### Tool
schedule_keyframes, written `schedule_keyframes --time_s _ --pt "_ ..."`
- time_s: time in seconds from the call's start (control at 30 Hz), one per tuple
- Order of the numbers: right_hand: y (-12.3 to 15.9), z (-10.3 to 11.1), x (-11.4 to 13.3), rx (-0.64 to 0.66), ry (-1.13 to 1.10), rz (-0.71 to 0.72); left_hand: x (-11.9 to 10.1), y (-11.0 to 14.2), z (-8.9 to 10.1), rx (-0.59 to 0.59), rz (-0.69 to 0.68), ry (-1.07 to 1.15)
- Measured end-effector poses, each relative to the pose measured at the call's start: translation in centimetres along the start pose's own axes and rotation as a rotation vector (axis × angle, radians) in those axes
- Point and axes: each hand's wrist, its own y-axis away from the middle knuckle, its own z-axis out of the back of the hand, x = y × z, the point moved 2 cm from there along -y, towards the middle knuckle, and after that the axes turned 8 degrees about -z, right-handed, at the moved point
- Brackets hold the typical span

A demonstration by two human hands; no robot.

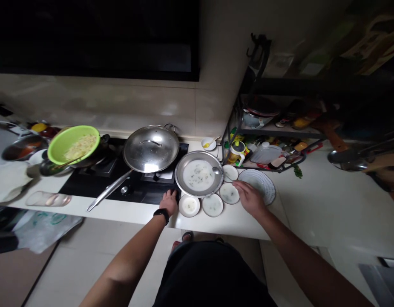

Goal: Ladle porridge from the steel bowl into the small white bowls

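Note:
In my right hand [249, 198] is the handle of a metal spoon [217, 170], its bowl over the right rim of a wide steel basin [180, 183]. The basin holds white liquid with green bits. Small bowls of similar white liquid stand along its front and right: a front-left bowl [189, 206], a front-middle bowl [212, 205], a right bowl [230, 193] and one behind it [230, 173]. My left hand [169, 201], wearing a black watch, rests with fingers apart on the front right corner of the black gas stove [145, 194], close to the basin.
A lidded steel wok [151, 148] sits on the stove, its long handle reaching past the front edge. Left of it are a green bowl [56, 149] and a fallen glass [49, 199]. A ribbed plate [269, 187] and a seasoning rack [280, 135] stand right.

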Motion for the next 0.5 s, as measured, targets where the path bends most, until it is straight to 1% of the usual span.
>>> schedule_keyframes --time_s 0.07,0.13,0.23,0.3,0.37,0.5 --pt "-1.8 -2.8 0.0 0.014 -0.054 -0.047 0.0 0.0 0.1 -0.002 -0.002 0.009" --pt "-3.2 -4.9 -0.8 -0.015 -0.116 -0.138 0.0 0.1 0.1 -0.005 -0.004 0.012" --pt "-4.1 -6.8 -2.6 -0.092 -0.301 -0.344 0.0 0.1 0.1 -0.003 -0.016 0.024" --pt "-4.1 -7.4 -3.7 -0.149 -0.477 -0.492 -0.1 0.1 0.1 0.001 -0.018 0.034" --pt "-3.9 -7.6 -4.4 -0.182 -0.606 -0.587 -0.1 0.2 0.1 0.002 -0.012 0.044" --pt "-3.3 -7.3 -4.9 -0.188 -0.687 -0.635 -0.2 0.3 0.3 -0.004 -0.012 0.057"
